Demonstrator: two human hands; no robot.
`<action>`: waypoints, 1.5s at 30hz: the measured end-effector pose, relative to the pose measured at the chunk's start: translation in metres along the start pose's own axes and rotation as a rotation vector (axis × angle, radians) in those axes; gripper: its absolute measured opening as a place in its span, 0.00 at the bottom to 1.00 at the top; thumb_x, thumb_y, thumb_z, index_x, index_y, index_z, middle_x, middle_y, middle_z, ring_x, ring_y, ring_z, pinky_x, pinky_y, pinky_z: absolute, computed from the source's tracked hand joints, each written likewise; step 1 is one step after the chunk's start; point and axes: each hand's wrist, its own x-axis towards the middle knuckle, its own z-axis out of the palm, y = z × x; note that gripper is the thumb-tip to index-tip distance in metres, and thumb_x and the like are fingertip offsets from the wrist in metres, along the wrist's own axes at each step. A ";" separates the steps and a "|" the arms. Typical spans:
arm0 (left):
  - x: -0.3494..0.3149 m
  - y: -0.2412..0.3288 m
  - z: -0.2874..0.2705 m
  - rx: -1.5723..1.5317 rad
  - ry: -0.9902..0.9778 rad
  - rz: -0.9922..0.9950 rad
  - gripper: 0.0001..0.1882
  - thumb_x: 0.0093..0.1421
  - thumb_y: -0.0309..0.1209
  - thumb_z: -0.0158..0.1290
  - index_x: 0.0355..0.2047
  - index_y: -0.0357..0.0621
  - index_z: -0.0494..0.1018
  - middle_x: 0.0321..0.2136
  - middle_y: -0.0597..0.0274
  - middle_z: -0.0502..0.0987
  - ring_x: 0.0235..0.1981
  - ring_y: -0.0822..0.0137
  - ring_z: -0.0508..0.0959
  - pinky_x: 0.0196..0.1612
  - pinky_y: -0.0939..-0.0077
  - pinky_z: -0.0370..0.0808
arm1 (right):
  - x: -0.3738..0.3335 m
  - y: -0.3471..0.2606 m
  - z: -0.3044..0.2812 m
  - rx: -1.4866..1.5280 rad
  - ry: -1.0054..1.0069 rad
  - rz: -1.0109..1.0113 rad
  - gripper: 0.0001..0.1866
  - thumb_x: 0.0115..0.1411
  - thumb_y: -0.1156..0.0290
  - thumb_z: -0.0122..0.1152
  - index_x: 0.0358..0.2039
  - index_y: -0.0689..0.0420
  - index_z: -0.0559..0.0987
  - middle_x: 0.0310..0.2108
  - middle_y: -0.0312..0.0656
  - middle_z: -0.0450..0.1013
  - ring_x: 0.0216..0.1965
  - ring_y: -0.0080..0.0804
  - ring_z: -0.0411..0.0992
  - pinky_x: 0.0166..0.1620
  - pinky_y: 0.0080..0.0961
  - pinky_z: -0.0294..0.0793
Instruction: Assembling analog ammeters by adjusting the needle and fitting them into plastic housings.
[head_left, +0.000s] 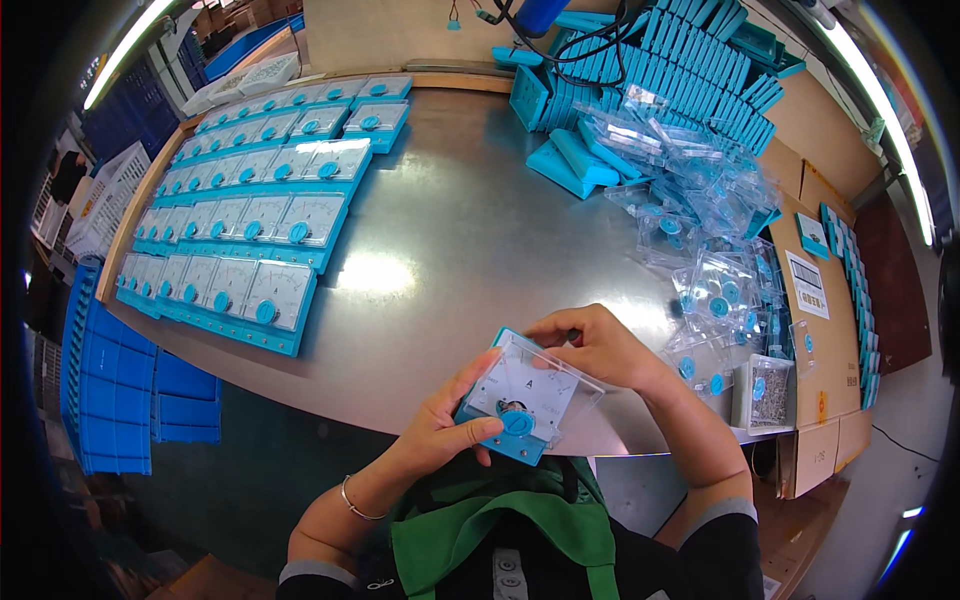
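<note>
Close to my body, just over the table's near edge, I hold a turquoise panel meter (pixel 532 388) with a white dial face, tilted. My left hand (pixel 447 418) is closed around its left side, the thumb beside the round turquoise knob (pixel 517 422). Over the dial sits a clear plastic cover (pixel 580 398), skewed, its right side jutting past the meter body. My right hand (pixel 600 347) is closed with curled fingers at the cover's upper edge; its fingertips are partly hidden.
Rows of finished-looking meters (pixel 265 220) stand on the left of the metal table (pixel 450 230). At the right lie a heap of clear covers (pixel 715 285), stacked turquoise housings (pixel 675 55), a white tray of small screws (pixel 768 395) and a cardboard box (pixel 825 330). Blue crates (pixel 110 380) stand lower left.
</note>
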 end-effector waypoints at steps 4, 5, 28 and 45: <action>-0.002 0.003 -0.001 -0.002 -0.004 -0.030 0.38 0.57 0.26 0.55 0.65 0.53 0.49 0.53 0.60 0.64 0.39 0.71 0.73 0.25 0.80 0.77 | 0.009 0.005 0.008 -0.172 0.001 -0.066 0.08 0.56 0.73 0.60 0.28 0.66 0.78 0.22 0.40 0.76 0.25 0.21 0.71 0.28 0.22 0.71; -0.004 0.002 -0.002 -0.005 0.000 -0.032 0.38 0.57 0.26 0.55 0.65 0.53 0.49 0.53 0.60 0.64 0.39 0.71 0.73 0.25 0.80 0.77 | 0.012 0.010 0.008 -0.171 -0.003 -0.063 0.08 0.56 0.73 0.60 0.28 0.66 0.78 0.22 0.40 0.76 0.25 0.21 0.71 0.28 0.22 0.71; 0.025 0.027 0.014 -0.405 0.051 -0.153 0.33 0.65 0.31 0.42 0.66 0.54 0.39 0.44 0.50 0.72 0.36 0.58 0.79 0.31 0.72 0.80 | -0.031 0.004 0.003 -0.341 0.092 -0.091 0.34 0.48 0.55 0.67 0.53 0.59 0.71 0.54 0.48 0.64 0.45 0.36 0.69 0.43 0.24 0.69; 0.018 0.032 0.015 -0.412 0.014 -0.206 0.37 0.63 0.27 0.41 0.66 0.55 0.33 0.48 0.44 0.69 0.39 0.51 0.78 0.38 0.68 0.80 | -0.022 0.000 0.002 -0.267 0.017 -0.052 0.30 0.49 0.50 0.64 0.44 0.61 0.77 0.35 0.50 0.75 0.33 0.35 0.70 0.36 0.27 0.69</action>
